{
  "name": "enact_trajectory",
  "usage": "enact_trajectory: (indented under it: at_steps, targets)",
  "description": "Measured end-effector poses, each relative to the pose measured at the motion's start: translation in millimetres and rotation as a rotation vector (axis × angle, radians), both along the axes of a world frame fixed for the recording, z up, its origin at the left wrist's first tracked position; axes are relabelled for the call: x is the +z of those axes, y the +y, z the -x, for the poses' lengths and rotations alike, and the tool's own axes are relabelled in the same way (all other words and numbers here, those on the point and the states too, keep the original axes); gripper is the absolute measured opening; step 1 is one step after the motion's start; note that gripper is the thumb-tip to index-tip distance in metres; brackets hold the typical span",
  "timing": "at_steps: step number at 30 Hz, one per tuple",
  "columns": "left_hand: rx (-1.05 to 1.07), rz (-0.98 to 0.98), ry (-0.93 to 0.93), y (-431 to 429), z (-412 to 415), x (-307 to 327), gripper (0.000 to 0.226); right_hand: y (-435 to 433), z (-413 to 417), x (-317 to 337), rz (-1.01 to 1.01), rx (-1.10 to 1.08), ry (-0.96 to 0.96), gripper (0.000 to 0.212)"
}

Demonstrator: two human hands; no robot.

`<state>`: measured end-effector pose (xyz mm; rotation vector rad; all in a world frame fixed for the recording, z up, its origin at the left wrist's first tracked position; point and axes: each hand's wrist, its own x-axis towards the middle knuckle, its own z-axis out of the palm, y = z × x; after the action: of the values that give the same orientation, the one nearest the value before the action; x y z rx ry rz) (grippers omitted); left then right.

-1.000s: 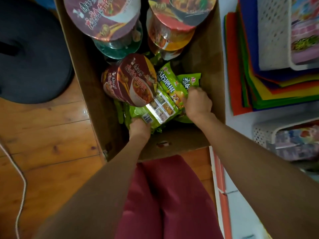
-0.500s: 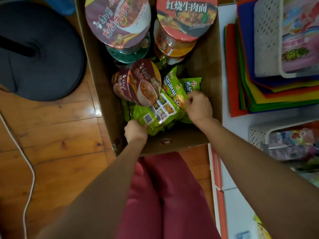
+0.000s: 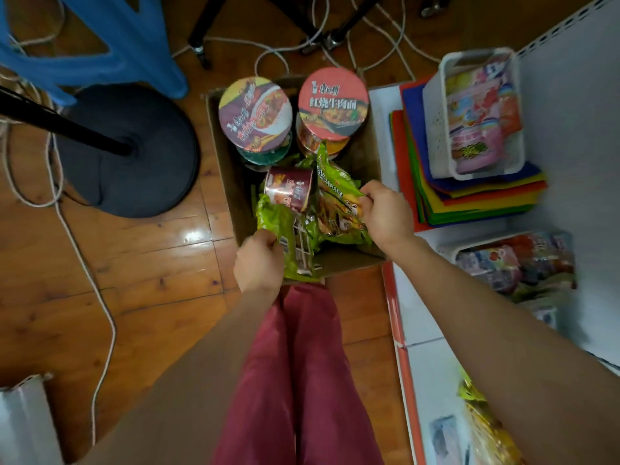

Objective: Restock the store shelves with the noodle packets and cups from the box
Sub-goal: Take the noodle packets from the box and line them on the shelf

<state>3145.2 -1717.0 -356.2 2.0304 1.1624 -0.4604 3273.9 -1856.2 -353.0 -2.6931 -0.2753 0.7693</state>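
A brown cardboard box (image 3: 231,182) stands on the wooden floor in front of me. At its far end sit a purple-lidded noodle cup (image 3: 255,114) and a red-lidded noodle cup (image 3: 333,104), with more cups stacked beneath them. A dark red cup (image 3: 290,189) lies tipped on its side among green noodle packets. My left hand (image 3: 258,261) grips the near end of one green packet (image 3: 276,224), lifted over the box's near edge. My right hand (image 3: 385,211) grips another green packet (image 3: 337,204).
A white shelf (image 3: 432,364) with an orange edge runs along the right, holding white baskets of snacks (image 3: 476,112) on stacked coloured sheets (image 3: 469,199). A black round stand base (image 3: 131,152), a blue stool (image 3: 110,38) and loose white cables lie to the left.
Both hands have lifted the green packets up toward the box's near edge. The dark red cup has rolled onto its side. My view has pulled back from the box.
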Motion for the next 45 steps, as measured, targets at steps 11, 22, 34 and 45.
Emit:
enact_trajectory:
  at_steps: [11, 22, 34, 45]
  targets:
    - [-0.211, -0.186, -0.393, 41, -13, 200, 0.015, 14, -2, 219, -0.097, -0.100, -0.132, 0.020]
    - [-0.440, -0.353, -0.854, 60, -35, 402, 0.014, -10, 14, 446, -0.236, -0.177, -0.518, 0.010]
    - [-0.431, -0.372, -1.277, 46, -47, 566, 0.013, -59, 26, 646, -0.363, -0.269, -1.010, 0.018]
    - [-0.431, -0.327, -1.442, 9, -83, 647, 0.011, -123, -19, 755, -0.415, -0.523, -1.250, 0.028]
